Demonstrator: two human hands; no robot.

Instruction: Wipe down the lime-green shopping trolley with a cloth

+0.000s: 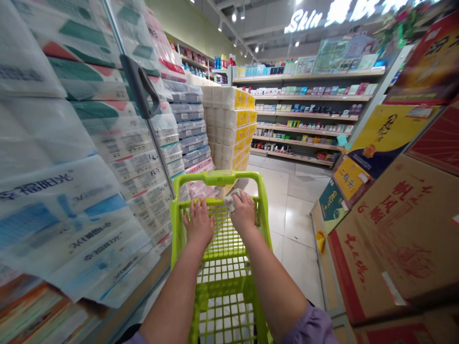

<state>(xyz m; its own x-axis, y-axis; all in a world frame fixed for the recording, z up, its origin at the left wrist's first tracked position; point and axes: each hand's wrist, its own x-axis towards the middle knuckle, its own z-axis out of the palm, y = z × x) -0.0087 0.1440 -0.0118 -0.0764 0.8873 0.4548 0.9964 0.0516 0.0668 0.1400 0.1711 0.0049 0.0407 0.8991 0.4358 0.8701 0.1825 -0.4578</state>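
Observation:
A lime-green plastic shopping basket (264, 215) with grid walls stands in front of me, its raised handle (218, 177) at the far end. My left hand (200, 223) lies on the far crossbar with its fingers stretched forward and apart. Bunched in my right hand (244, 213) is a crumpled, pale patterned cloth (233, 198), pressed against the right end of the same bar. My right fingers curl around it, and part of it is hidden beneath them. A metal rod with a dark grey grip (138, 86) slants up from the basket's left side.
Tall stacks of wrapped tissue packs (82, 200) crowd the left side. Ahead are white and yellow paper rolls (229, 122) and shelves of small boxed goods (304, 98). Cartons (405, 229) are piled on the right. A pale tiled floor (299, 215) runs between.

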